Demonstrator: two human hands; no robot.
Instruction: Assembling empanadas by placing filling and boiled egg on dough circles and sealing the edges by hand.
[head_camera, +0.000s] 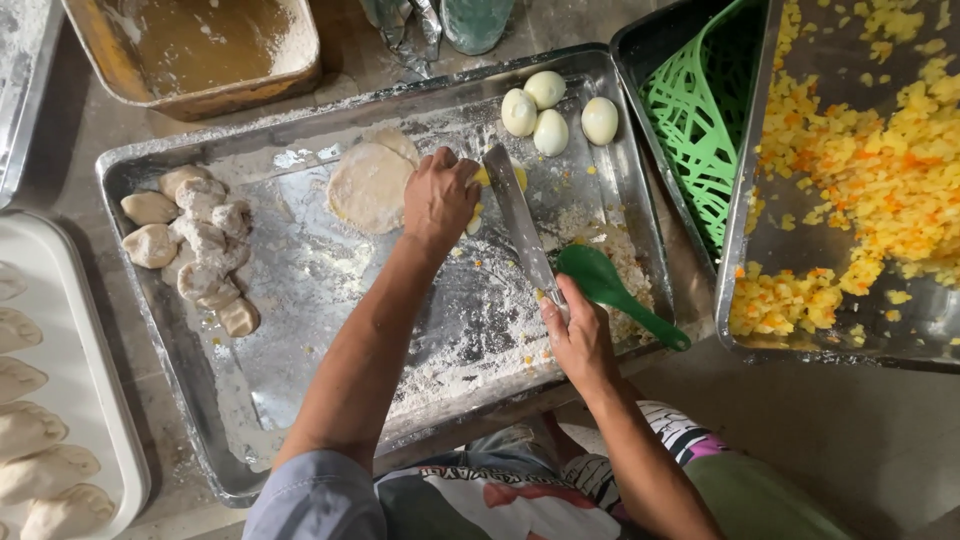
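My left hand (441, 199) presses down on a peeled boiled egg (484, 180) on the floured metal tray (300, 300); yellow yolk shows at my fingertips. My right hand (577, 335) grips the handle of a long knife (520, 215), whose blade lies against the egg beside my left hand. A flattened round of dough (370, 185) lies just left of my left hand. Several whole peeled eggs (550, 110) sit at the tray's far right corner.
Several floured dough balls (195, 240) lie at the tray's left. A green spoon (610, 290) rests near my right hand. A steel pan of chopped yellow filling (860, 180) and a green basket (700, 110) stand right. Filled dumplings (40, 440) sit on a white tray left.
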